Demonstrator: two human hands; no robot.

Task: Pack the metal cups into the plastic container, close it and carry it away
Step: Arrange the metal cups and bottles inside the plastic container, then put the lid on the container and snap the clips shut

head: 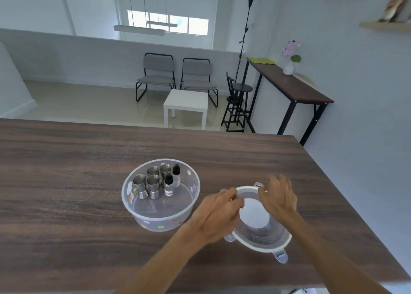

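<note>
The plastic container [160, 195] stands upright on the wooden table [66, 182], mouth up, uncovered; inside, 4 metal cups [148, 185] stand upright in a cluster toward its far left wall, with 2 small black-capped bottles [170, 181] just beside them on the right; the near half of its floor is bare. The round lid [259, 221] lies to the container's right, close to it; clip tabs stick out from its rim. The left hand [219, 216] pinches the lid's far left rim; the right hand [279, 199] closes its fingers on the far right rim. The table's right edge runs near the lid; open tabletop spreads left.
</note>
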